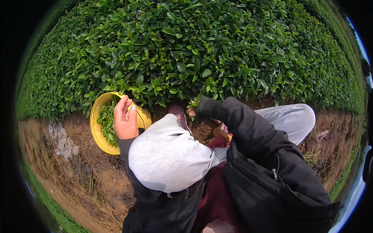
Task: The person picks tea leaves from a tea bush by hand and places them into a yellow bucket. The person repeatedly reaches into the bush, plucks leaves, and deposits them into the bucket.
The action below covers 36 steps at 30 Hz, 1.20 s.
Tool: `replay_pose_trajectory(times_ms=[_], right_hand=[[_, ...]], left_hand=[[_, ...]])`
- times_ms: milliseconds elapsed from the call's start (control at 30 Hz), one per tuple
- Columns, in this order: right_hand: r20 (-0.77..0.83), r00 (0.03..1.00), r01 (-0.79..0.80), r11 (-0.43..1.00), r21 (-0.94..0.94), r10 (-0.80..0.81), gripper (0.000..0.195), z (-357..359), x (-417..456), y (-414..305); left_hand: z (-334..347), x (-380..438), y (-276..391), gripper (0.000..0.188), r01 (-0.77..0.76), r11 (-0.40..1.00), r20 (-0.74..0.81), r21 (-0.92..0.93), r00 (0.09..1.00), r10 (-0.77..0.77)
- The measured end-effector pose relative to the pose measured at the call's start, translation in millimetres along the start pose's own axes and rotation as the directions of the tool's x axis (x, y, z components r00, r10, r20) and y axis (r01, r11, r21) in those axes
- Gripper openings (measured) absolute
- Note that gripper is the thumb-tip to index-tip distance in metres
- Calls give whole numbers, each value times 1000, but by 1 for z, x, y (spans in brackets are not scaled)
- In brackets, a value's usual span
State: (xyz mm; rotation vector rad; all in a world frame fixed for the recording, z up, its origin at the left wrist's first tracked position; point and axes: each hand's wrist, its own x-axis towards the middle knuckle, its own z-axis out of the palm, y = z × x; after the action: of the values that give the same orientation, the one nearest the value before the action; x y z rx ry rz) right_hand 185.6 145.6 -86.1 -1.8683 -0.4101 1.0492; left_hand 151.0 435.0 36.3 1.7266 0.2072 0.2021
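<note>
My left hand [126,121] is bare and loosely cupped at the near-right rim of a yellow bucket [96,139]. Its thumb stands apart from the fingers, and I see nothing held between them. The bucket leans with its mouth to the left, and picked green leaves [107,125] lie inside; my hand hides part of them. My right hand [201,108], in a dark fingerless glove, is closed around a small bunch of leafy shoots [193,103]. It hangs just in front of the lower edge of a dense leafy hedge, apparently tea bushes [186,52].
My knees in light grey trousers [172,154] spread to both sides. A purple shoe [177,112] rests on bare soil below the hedge. Between my legs shows part of a wooden piece [221,133]. Dry grass and a pale crumpled sheet [62,141] lie at the left.
</note>
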Motion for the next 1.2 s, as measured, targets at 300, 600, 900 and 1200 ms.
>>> replay_pose_trajectory(times_ms=[300, 600, 900, 1200], right_hand=[[-263, 874, -20, 571, 821, 409, 23, -44, -114, -34], [-863, 498, -199, 958, -206, -82, 32, -133, -53, 45], [-821, 553, -248, 912, -326, -143, 27, -136, -18, 21], [-569, 757, 378, 496, 782, 321, 19, -118, -78, 15]], left_hand=[[77, 43, -45, 21, 141, 981, 598, 131, 779, -191], [183, 57, -70, 20, -237, 955, 823, 177, 568, -12], [195, 58, -80, 21, -279, 928, 797, 248, 603, -32], [189, 52, -74, 18, -326, 910, 782, 256, 624, 3]])
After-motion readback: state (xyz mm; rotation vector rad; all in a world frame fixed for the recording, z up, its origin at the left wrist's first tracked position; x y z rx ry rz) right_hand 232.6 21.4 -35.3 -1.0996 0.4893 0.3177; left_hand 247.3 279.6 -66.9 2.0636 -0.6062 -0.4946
